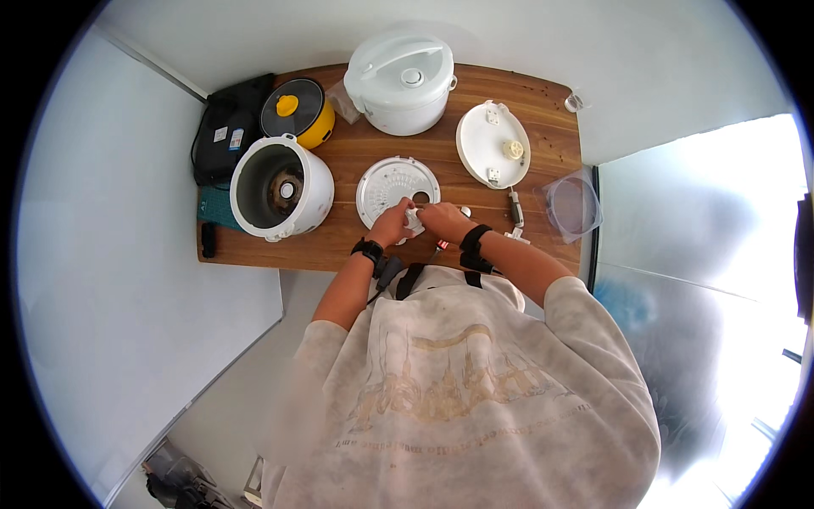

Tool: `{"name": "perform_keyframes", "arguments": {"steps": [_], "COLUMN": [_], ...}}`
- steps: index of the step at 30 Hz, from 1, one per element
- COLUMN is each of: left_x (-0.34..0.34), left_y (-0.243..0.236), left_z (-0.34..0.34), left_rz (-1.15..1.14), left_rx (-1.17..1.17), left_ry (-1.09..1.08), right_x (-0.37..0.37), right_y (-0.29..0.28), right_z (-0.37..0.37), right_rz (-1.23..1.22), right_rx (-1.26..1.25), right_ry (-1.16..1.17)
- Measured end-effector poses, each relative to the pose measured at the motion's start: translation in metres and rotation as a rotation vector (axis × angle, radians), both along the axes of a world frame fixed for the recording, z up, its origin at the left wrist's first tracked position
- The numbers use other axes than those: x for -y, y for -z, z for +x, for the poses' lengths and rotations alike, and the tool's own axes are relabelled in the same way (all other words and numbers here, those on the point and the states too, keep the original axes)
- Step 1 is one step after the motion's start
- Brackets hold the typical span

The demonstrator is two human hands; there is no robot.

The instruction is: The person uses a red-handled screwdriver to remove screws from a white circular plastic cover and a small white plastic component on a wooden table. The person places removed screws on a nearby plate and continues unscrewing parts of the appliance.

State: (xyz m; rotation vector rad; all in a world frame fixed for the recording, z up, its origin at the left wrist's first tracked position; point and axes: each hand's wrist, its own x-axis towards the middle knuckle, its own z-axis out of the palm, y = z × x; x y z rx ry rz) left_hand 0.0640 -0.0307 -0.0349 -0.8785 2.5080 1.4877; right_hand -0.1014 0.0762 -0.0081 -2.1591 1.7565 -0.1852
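Observation:
My left hand [395, 220] grips a small white part [415, 220] over the near edge of a perforated white disc [386, 181] with a dark round opening. My right hand [443, 216] is closed against the same part, its fingertips meeting those of my left; whether it also holds something small is hidden. A small silver object [466, 211] lies just beyond my right wrist. A red-striped item [442, 245] lies below that hand, and a grey-handled tool [515, 206] is farther right.
An open white cooker body [315, 188], a yellow pot [317, 131], a black case [221, 153] and a green mat [216, 206] fill the left. A lidded white cooker [399, 110] stands behind, a round white plate [476, 145] and a clear container [573, 206] at right, on the wooden table [543, 119].

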Motion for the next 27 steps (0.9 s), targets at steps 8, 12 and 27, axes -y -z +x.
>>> {"name": "perform_keyframes", "arguments": {"steps": [8,12,27], "left_x": [0.0,-0.002,-0.001], "left_y": [-0.001,-0.005,0.002], "left_z": [0.002,0.0,0.004], "left_rz": [-0.006,-0.002,-0.002], "left_rx": [-0.001,0.023,0.006], "left_ry": [0.001,-0.016,-0.004], "right_x": [-0.001,-0.001,0.001], "right_y": [-0.016,-0.012,-0.005], "right_z": [0.013,0.018,0.02], "right_rz": [-0.004,-0.014,-0.024], "right_rx": [-0.05,-0.084,-0.114], "right_ry": [-0.097,-0.057,-0.156]}}
